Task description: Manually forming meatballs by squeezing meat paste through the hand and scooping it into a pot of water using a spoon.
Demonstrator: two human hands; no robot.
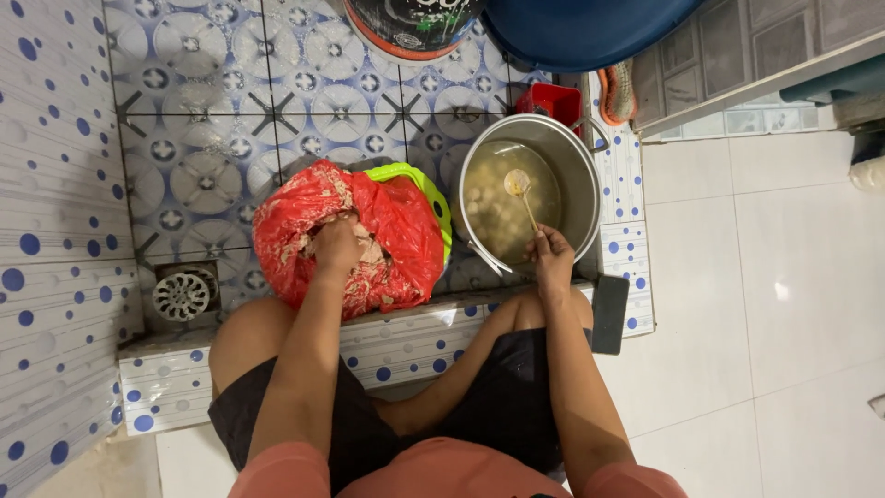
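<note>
I sit at a low tiled washing area. My left hand [337,245] is pushed into a pale meat mixture [369,251] inside a red plastic bag [406,231] that lines a green basin [435,198]. My right hand [551,254] grips the handle of a spoon [519,184]. The spoon's bowl rests over cloudy broth in a large metal pot [581,166], where several pale round balls float.
A round floor drain [181,295] lies left of the bag. A dark phone [609,314] rests on the tiled ledge. Behind the pot are a red container [553,100], a blue tub [581,32] and a dark bucket [410,26]. White floor tiles spread to the right.
</note>
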